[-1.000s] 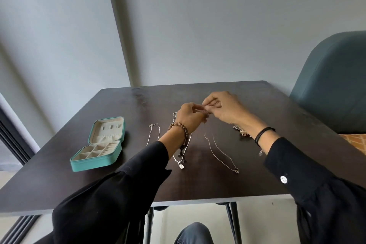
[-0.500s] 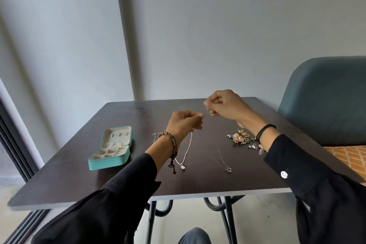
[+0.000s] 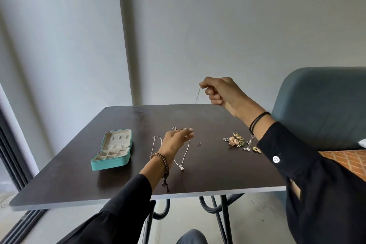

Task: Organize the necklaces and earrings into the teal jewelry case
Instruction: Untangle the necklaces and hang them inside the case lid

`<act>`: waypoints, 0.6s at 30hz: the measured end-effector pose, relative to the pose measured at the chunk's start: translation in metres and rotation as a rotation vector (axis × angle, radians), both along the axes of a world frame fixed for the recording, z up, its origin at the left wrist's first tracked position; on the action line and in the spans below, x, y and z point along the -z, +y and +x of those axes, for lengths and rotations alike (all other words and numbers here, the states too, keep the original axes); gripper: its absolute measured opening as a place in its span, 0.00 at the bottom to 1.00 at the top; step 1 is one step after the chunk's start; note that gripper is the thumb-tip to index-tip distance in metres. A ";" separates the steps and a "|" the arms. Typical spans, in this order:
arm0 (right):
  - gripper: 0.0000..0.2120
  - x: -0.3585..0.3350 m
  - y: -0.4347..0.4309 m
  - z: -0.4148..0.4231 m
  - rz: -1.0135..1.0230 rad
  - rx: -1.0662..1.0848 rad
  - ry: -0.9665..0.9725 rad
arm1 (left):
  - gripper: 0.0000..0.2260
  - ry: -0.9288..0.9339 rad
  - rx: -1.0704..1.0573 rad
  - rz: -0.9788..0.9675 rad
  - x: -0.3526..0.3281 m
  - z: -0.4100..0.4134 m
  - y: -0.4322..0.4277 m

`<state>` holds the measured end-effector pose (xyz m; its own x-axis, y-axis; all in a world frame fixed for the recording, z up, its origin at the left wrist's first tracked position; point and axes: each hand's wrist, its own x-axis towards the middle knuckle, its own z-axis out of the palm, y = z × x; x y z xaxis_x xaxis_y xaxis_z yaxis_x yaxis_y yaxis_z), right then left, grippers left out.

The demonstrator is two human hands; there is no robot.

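I'm pinching a chain [image 3: 197,95] aloft in my right hand [image 3: 219,91], left hand [image 3: 175,141] hanging loose, empty; next needs coiling it into the case [image 3: 111,165].

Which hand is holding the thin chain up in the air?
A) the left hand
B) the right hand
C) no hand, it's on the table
B: the right hand pinches the thin chain high above the table; the left hand is low.
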<state>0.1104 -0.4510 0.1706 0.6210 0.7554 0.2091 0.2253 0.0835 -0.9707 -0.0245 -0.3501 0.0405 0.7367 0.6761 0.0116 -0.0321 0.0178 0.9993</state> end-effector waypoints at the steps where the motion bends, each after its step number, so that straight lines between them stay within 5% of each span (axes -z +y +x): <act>1: 0.06 -0.001 0.001 -0.002 0.008 -0.002 0.018 | 0.12 -0.019 0.012 -0.043 0.001 -0.002 0.001; 5: 0.06 -0.001 0.001 -0.006 0.033 -0.005 0.098 | 0.06 -0.090 0.136 -0.164 0.008 -0.013 -0.002; 18: 0.07 0.007 0.012 0.011 0.143 -0.069 0.436 | 0.14 -0.096 0.201 -0.153 0.032 -0.022 -0.014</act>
<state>0.1210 -0.4391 0.1635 0.6231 0.7809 0.0442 -0.2125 0.2234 -0.9513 -0.0463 -0.3642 0.0082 0.8569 0.5155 -0.0033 -0.1069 0.1841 0.9771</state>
